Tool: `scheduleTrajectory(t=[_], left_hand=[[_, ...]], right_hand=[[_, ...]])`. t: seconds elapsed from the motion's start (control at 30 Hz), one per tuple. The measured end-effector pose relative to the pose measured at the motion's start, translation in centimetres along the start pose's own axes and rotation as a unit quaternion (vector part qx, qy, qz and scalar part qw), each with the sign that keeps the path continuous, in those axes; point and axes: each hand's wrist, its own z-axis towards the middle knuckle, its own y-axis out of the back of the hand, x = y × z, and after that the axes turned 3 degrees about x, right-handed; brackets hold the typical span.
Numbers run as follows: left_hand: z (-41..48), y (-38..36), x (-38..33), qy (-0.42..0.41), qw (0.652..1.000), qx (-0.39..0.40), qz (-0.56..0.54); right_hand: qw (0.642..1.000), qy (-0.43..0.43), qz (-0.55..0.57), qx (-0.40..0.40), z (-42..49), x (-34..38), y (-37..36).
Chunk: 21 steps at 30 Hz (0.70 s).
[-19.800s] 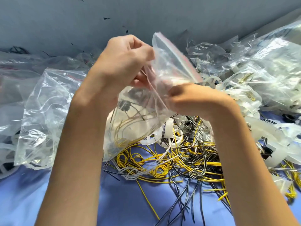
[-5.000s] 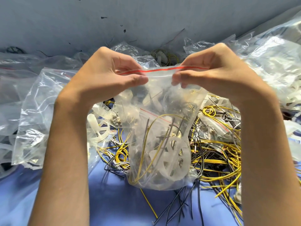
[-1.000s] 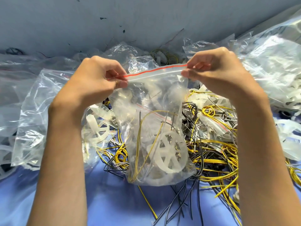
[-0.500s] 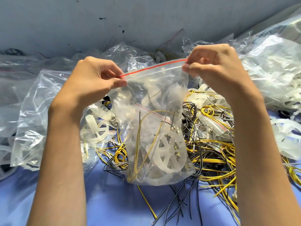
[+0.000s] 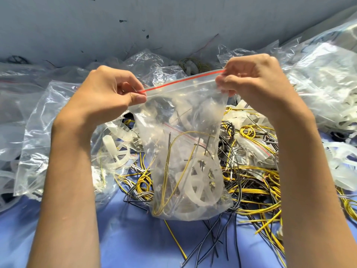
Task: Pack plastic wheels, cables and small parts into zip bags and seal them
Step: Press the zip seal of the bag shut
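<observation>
From the head camera we see a clear zip bag [image 5: 185, 151] with a red strip along its top, hanging above the blue table [image 5: 135, 238]. Our left hand [image 5: 108, 93] and right hand [image 5: 253, 82] each pinch a top corner. Inside sit a white wheel [image 5: 199, 186] and a yellow cable [image 5: 173, 171].

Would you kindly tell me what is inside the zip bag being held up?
Inside the zip bag: a white spoked wheel and a yellow cable. Smaller parts are too blurred to identify.
</observation>
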Motion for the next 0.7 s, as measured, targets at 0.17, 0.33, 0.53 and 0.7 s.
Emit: scheduleTrajectory(t=[0.17,0.33,0.53,0.7], left_hand=[[-0.4,-0.3,-0.7,0.018,0.997,0.070,-0.035],[-0.4,-1.6,-2.6,0.034,0.964,0.252,0.075],[-0.4,-3.3,-3.7,-0.026,0.970,0.240,-0.033],[-0.1,-3.0,-4.6,-0.044,0.989,0.012,-0.139]], right_hand=[[1.000,-0.020,-0.009,-0.020,0.0,0.1,-0.6],[0.999,-0.032,0.026,0.005,0.1,0.5,-1.7],[0.987,-0.040,0.050,0.145,-0.3,0.8,-1.7],[0.971,-0.016,0.127,0.204,-0.5,1.6,-0.8]])
